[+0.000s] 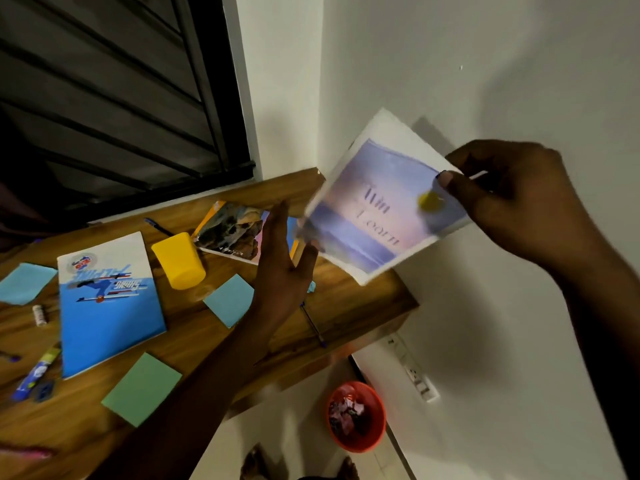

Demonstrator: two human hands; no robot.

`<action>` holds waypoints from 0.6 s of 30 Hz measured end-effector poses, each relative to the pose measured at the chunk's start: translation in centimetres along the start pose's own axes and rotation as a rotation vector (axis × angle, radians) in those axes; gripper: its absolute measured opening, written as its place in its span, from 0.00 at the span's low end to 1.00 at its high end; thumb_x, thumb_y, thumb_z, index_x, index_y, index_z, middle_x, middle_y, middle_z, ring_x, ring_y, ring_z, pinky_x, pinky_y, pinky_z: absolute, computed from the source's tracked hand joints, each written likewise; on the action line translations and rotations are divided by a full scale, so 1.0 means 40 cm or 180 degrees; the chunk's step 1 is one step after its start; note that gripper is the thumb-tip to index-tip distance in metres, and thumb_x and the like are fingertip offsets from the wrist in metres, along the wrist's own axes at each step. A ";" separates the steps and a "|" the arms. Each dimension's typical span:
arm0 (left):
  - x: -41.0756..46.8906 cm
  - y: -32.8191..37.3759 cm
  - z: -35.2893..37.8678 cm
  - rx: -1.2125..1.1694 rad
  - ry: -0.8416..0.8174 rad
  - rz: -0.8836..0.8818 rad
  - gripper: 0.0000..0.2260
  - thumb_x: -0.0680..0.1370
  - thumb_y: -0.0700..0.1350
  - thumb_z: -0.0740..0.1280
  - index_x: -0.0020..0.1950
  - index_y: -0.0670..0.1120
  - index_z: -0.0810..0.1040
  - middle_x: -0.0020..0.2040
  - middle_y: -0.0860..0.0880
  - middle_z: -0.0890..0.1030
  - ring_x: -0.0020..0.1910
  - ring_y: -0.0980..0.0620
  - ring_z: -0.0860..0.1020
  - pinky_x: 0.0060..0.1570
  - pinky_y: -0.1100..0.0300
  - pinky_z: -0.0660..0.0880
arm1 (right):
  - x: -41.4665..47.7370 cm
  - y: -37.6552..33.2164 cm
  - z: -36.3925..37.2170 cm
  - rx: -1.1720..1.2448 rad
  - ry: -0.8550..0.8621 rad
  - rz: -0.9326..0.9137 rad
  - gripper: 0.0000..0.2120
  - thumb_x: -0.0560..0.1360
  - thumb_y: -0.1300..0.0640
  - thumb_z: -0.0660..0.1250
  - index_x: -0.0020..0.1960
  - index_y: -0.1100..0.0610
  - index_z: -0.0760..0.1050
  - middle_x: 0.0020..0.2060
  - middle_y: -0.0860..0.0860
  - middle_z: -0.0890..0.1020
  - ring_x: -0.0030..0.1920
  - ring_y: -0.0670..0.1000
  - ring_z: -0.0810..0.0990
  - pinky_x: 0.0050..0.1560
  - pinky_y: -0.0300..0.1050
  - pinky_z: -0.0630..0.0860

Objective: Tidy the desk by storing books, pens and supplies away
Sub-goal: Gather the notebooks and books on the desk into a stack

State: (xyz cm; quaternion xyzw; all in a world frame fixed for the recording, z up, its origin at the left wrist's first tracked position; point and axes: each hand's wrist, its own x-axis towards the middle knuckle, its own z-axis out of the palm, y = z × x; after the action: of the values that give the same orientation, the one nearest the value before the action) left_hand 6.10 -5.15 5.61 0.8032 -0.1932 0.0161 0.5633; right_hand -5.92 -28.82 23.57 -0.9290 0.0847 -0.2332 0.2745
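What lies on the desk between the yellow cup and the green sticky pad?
In the head view, a blue sticky pad lies between the yellow cup and the green sticky pad.

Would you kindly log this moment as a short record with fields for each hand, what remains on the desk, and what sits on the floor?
right hand: grip on the purple book, held up beside the wall
left hand: open, fingers at the book's lower corner
desk: blue notebook, yellow cup, photo-cover book, sticky notes, pens, glue stick
floor: orange bin
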 end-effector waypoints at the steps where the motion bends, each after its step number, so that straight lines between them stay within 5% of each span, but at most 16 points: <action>1: -0.008 -0.003 0.006 -0.0050 -0.0016 0.0002 0.32 0.81 0.49 0.68 0.79 0.61 0.55 0.81 0.56 0.60 0.79 0.55 0.59 0.75 0.60 0.61 | 0.014 -0.002 -0.004 -0.0120 -0.0191 -0.0039 0.03 0.79 0.53 0.69 0.49 0.49 0.82 0.41 0.45 0.86 0.36 0.51 0.84 0.41 0.47 0.80; 6: -0.099 -0.050 0.062 -0.0055 -0.0839 -0.0304 0.11 0.82 0.46 0.66 0.64 0.50 0.81 0.62 0.53 0.83 0.61 0.57 0.80 0.62 0.53 0.78 | 0.081 0.050 0.067 -0.0387 -0.1112 0.0053 0.04 0.79 0.53 0.68 0.49 0.46 0.82 0.42 0.45 0.86 0.43 0.48 0.84 0.51 0.51 0.81; 9: -0.180 -0.079 0.100 -0.0462 -0.1163 -0.1045 0.07 0.83 0.41 0.65 0.56 0.52 0.80 0.56 0.49 0.84 0.53 0.56 0.84 0.52 0.57 0.83 | 0.095 0.106 0.143 0.0092 -0.1342 0.0418 0.02 0.77 0.55 0.74 0.46 0.52 0.85 0.35 0.42 0.86 0.36 0.40 0.83 0.42 0.42 0.79; 13: -0.223 -0.119 0.133 -0.1462 -0.1090 -0.2217 0.05 0.82 0.40 0.67 0.56 0.47 0.79 0.58 0.44 0.84 0.55 0.41 0.85 0.56 0.36 0.81 | 0.062 0.206 0.257 0.0617 -0.1035 0.1013 0.06 0.72 0.51 0.80 0.44 0.53 0.86 0.30 0.43 0.83 0.29 0.38 0.77 0.34 0.34 0.72; 18: -0.211 -0.133 0.164 -0.1389 -0.0849 -0.2649 0.05 0.83 0.40 0.66 0.57 0.46 0.79 0.54 0.45 0.86 0.49 0.41 0.87 0.51 0.37 0.83 | -0.058 0.318 0.351 0.1423 -0.0770 0.2035 0.11 0.72 0.49 0.79 0.52 0.52 0.86 0.41 0.52 0.88 0.40 0.49 0.86 0.41 0.49 0.82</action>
State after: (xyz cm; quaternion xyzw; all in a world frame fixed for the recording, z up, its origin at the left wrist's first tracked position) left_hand -1.21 -7.11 -3.62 0.6705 0.0750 -0.3543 0.6475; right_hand -1.59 -32.18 5.30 -0.7941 0.2836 -0.0379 0.5363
